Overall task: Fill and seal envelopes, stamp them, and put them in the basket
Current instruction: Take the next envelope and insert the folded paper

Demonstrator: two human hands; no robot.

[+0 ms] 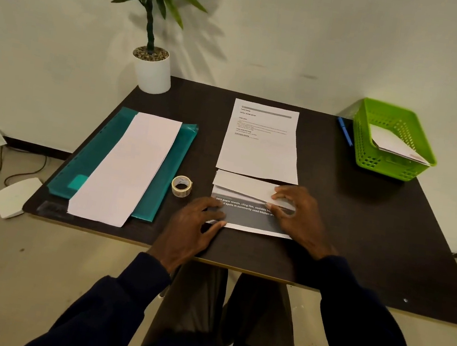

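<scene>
Head view: nearest the front edge of the dark table [362,222], the left hand [199,221] was seen laid on the lower left corner of the printed sheet [247,215], its fingers spread and pressed flat on the paper. The right hand [295,212] was set on the sheet's right side, where the folded-over upper part seemed to be pinched between thumb and fingers. The sheet was judged to be light, thin and limp, easily creased and apt to slide on the smooth top; it would best be taken by its two side edges and pressed along the fold. Just left of it one tape roll [181,186] was stood. Further left one stack of envelopes [130,164] was laid on one teal folder [96,153]; the number in the stack could not be told. Beyond the hands one second printed page [261,145] was laid flat and unfolded. At the far right one green basket [385,166] was placed, with at least one finished envelope [397,144] leaned inside it, and one blue pen [345,134] beside its left wall. At the far left corner one potted plant [151,69] was stood.
</scene>
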